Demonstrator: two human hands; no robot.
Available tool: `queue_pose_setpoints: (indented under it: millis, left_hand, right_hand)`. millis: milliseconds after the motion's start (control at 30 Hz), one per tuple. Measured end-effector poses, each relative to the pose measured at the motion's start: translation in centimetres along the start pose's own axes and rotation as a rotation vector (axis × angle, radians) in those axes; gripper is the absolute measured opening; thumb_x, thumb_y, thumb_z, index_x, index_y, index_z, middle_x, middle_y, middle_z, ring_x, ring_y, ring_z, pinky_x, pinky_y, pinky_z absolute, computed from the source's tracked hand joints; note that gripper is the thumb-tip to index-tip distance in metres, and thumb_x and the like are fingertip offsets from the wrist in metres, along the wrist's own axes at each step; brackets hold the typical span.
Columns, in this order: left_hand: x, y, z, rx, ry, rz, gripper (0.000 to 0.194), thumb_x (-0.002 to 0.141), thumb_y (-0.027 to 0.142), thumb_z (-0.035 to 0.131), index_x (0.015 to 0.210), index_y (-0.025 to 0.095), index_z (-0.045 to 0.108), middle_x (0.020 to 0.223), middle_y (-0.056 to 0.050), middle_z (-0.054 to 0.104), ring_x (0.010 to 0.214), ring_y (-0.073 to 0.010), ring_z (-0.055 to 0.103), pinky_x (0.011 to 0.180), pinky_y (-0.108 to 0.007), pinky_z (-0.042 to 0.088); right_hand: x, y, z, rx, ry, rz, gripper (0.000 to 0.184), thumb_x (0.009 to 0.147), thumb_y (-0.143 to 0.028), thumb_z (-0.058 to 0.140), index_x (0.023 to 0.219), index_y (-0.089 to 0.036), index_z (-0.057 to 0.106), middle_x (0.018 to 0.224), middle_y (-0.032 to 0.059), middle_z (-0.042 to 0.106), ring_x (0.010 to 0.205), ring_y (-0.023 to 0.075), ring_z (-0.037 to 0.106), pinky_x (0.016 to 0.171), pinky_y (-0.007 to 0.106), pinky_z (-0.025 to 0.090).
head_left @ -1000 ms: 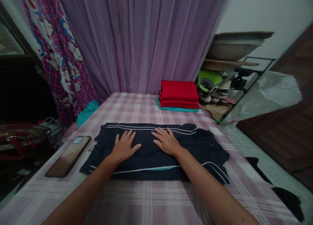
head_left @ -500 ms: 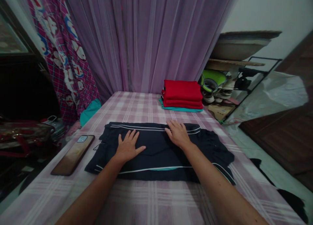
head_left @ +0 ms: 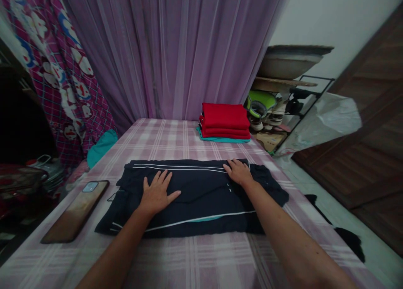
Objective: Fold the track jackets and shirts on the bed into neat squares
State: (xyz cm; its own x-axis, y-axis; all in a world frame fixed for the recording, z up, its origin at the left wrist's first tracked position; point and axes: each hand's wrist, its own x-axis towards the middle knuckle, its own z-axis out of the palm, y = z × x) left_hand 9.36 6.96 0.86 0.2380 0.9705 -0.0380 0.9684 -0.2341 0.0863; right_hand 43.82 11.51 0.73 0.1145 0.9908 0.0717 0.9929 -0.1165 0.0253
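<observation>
A dark navy garment with thin white stripes (head_left: 201, 196) lies folded into a long band on the pink plaid cloth of the table (head_left: 195, 259). My left hand (head_left: 156, 192) rests flat on its left half, fingers spread. My right hand (head_left: 239, 171) lies on the garment's far right edge, fingers slightly curled over the striped hem; I cannot see that it grips anything.
A stack of folded red clothes on a teal one (head_left: 224, 122) sits at the table's far right. A phone (head_left: 76, 209) lies near the left edge. A purple curtain (head_left: 176, 50) hangs behind. A shoe rack (head_left: 277, 113) and dark cloth on the floor (head_left: 343, 234) are to the right.
My right hand has slid from the garment's middle out to its far right edge. My left hand has stayed pressed on the left half. The camera has shifted slightly.
</observation>
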Motion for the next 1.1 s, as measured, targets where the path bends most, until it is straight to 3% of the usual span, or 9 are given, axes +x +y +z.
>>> queue_pose_setpoints:
  millis: [133, 267, 367, 467, 600, 733, 833, 1000, 1100]
  left_hand:
    - [-0.1, 0.0, 0.0, 0.007, 0.000, -0.002, 0.078, 0.089, 0.070, 0.039, 0.154, 0.026, 0.033, 0.162, -0.009, 0.029, 0.149, -0.0351, 0.023, 0.114, -0.071, 0.015]
    - [-0.1, 0.0, 0.1, 0.009, 0.020, 0.009, 0.076, 0.089, 0.070, 0.038, 0.153, 0.029, 0.035, 0.161, -0.007, 0.031, 0.149, -0.0355, 0.024, 0.114, -0.070, 0.016]
    - [-0.2, 0.0, 0.2, 0.010, 0.025, 0.013, 0.077, 0.089, 0.071, 0.037, 0.153, 0.028, 0.035, 0.161, -0.007, 0.032, 0.149, -0.0356, 0.025, 0.114, -0.070, 0.016]
    - [-0.2, 0.0, 0.3, -0.001, 0.038, 0.019, 0.077, 0.089, 0.071, 0.036, 0.153, 0.027, 0.034, 0.161, -0.008, 0.032, 0.148, -0.0359, 0.025, 0.114, -0.070, 0.016]
    - [-0.3, -0.1, 0.4, -0.015, 0.056, 0.028, 0.078, 0.089, 0.072, 0.036, 0.153, 0.028, 0.035, 0.161, -0.009, 0.033, 0.148, -0.0362, 0.024, 0.115, -0.070, 0.015]
    - [-0.4, -0.1, 0.5, -0.035, 0.066, 0.026, 0.077, 0.088, 0.073, 0.037, 0.152, 0.030, 0.036, 0.160, -0.008, 0.035, 0.148, -0.0351, 0.026, 0.116, -0.068, 0.016]
    - [-0.6, 0.0, 0.2, -0.071, 0.063, 0.029, 0.073, 0.090, 0.070, 0.037, 0.151, 0.029, 0.038, 0.160, -0.008, 0.035, 0.148, -0.0345, 0.026, 0.116, -0.067, 0.015]
    - [-0.3, -0.3, -1.2, -0.146, 0.132, 0.045, 0.058, 0.099, 0.054, 0.029, 0.146, 0.025, 0.047, 0.154, -0.007, 0.046, 0.145, -0.0265, 0.036, 0.120, -0.052, 0.022]
    - [0.8, -1.8, -1.7, -0.061, 0.213, 0.027, 0.059, 0.099, 0.053, 0.029, 0.146, 0.023, 0.047, 0.156, -0.008, 0.043, 0.147, -0.0271, 0.031, 0.122, -0.051, 0.015]
  right_hand:
    - [-0.1, 1.4, -0.1, -0.068, 0.194, -0.007, 0.056, 0.101, -0.043, 0.028, 0.148, -0.019, 0.045, 0.153, 0.0159, 0.043, 0.141, 0.0305, 0.036, 0.113, 0.052, 0.027]
    - [-0.6, 2.7, 1.5, -0.116, 0.057, 0.094, 0.057, 0.101, -0.045, 0.027, 0.147, -0.019, 0.046, 0.155, 0.0151, 0.041, 0.143, 0.0300, 0.033, 0.113, 0.055, 0.024]
    - [-0.3, 2.3, 0.8, -0.095, -0.032, 0.125, 0.056, 0.101, -0.047, 0.029, 0.146, -0.019, 0.047, 0.155, 0.0160, 0.040, 0.143, 0.0300, 0.034, 0.112, 0.058, 0.024]
    - [0.0, -0.3, -1.5, -0.036, 0.086, 0.090, 0.056, 0.100, -0.044, 0.031, 0.147, -0.017, 0.045, 0.154, 0.0191, 0.041, 0.141, 0.0323, 0.036, 0.111, 0.063, 0.024]
    - [-1.4, -6.8, -3.0, 0.099, 0.290, -0.097, 0.056, 0.101, -0.043, 0.027, 0.152, -0.023, 0.037, 0.160, 0.0141, 0.033, 0.145, 0.0309, 0.029, 0.112, 0.062, 0.022]
    - [-4.1, -11.6, -1.0, 0.152, 0.089, -0.262, 0.056, 0.101, -0.047, 0.029, 0.152, -0.027, 0.038, 0.160, 0.0097, 0.034, 0.146, 0.0285, 0.029, 0.115, 0.061, 0.019]
    - [-4.9, -12.4, 0.3, 0.166, -0.031, -0.260, 0.057, 0.101, -0.050, 0.029, 0.151, -0.026, 0.039, 0.159, 0.0094, 0.036, 0.146, 0.0283, 0.029, 0.116, 0.062, 0.016]
    - [-4.8, -12.1, 0.1, 0.162, -0.032, -0.248, 0.056, 0.101, -0.050, 0.028, 0.151, -0.026, 0.040, 0.158, 0.0088, 0.037, 0.146, 0.0277, 0.029, 0.116, 0.061, 0.016]
    - [-4.8, -12.2, -0.1, 0.152, -0.034, -0.245, 0.056, 0.101, -0.049, 0.029, 0.151, -0.027, 0.039, 0.159, 0.0090, 0.036, 0.146, 0.0277, 0.029, 0.116, 0.061, 0.017]
